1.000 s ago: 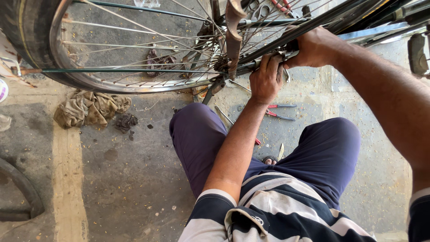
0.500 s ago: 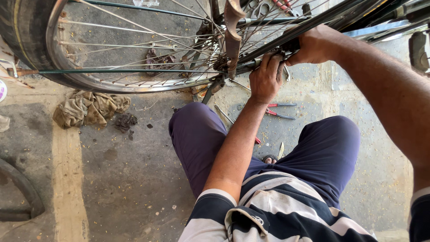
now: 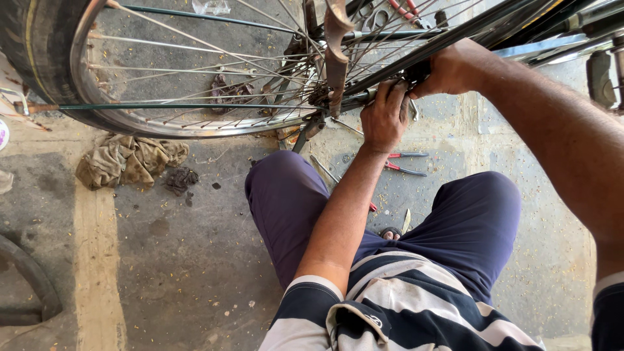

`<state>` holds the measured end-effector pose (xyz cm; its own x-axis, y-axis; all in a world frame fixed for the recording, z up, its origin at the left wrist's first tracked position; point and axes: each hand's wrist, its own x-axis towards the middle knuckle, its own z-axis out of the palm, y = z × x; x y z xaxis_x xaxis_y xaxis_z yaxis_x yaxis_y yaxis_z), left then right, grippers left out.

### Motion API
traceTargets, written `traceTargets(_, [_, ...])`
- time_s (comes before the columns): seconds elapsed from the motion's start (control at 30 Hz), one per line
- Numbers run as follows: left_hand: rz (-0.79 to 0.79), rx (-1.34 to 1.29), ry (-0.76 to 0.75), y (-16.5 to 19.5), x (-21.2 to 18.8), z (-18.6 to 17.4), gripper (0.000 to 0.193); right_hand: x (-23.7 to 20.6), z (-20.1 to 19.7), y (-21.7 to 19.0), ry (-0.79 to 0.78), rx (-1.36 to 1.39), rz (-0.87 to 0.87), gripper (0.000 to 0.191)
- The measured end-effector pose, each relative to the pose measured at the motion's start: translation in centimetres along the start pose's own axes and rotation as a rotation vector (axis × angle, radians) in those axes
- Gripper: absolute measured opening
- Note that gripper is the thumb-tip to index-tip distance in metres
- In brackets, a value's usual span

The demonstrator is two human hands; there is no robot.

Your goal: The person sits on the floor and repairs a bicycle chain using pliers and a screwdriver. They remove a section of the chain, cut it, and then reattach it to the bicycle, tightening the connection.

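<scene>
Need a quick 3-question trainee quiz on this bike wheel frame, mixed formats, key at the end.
1. True or false: the left hand is at the hub of the bicycle wheel.
2. Multiple choice: what lies on the concrete floor just beyond the person's knees? A) red-handled pliers B) a hammer C) a paint can
3. Fill in: the right hand closes its grip on a dark ____ of the bicycle.

Key
1. True.
2. A.
3. Frame tube.
</scene>
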<state>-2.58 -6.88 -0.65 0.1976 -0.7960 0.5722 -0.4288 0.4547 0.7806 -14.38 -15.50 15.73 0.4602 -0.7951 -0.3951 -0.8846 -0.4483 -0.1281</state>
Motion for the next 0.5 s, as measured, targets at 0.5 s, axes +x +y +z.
traceTargets(0.5, [0.002,-0.018,0.019,1.2,0.4,0.5,0.022,-0.6,0.2,0.6,0.106,0.051,-0.149,0.068])
